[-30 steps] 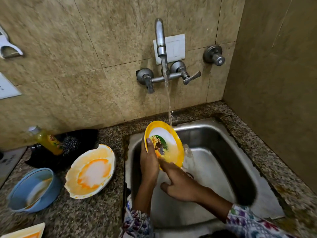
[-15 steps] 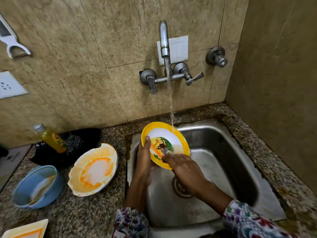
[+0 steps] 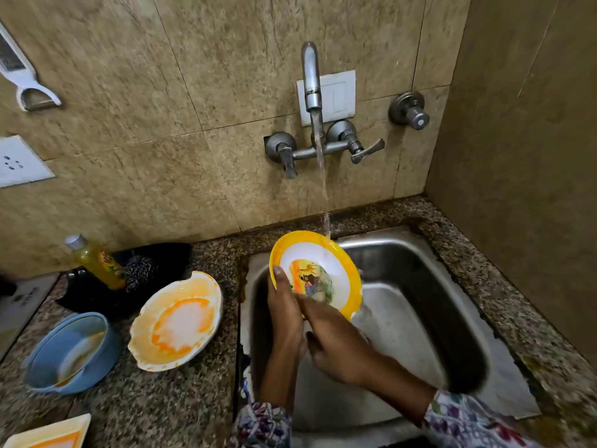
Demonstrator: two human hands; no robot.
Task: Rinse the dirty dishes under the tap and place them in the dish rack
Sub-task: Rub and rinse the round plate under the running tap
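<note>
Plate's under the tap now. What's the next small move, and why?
Probably tilt the yellow-rimmed plate so the water stream runs over its centre: it lands on the top rim only, while the right hand rubs the lower face and the left hand grips the edge.

The middle of the sink (image 3: 420,318) is taken up by a tilted plate (image 3: 342,270) and two hands (image 3: 287,312) (image 3: 336,350); its right half is left open. The way from above is crossed by the tap (image 3: 311,79) and its stream. The left counter (image 3: 181,399) is crowded by a stained plate (image 3: 176,321), a blue bowl (image 3: 69,352), a bottle (image 3: 97,261) and a tray corner (image 3: 48,434); bare granite is seen between them.
</note>
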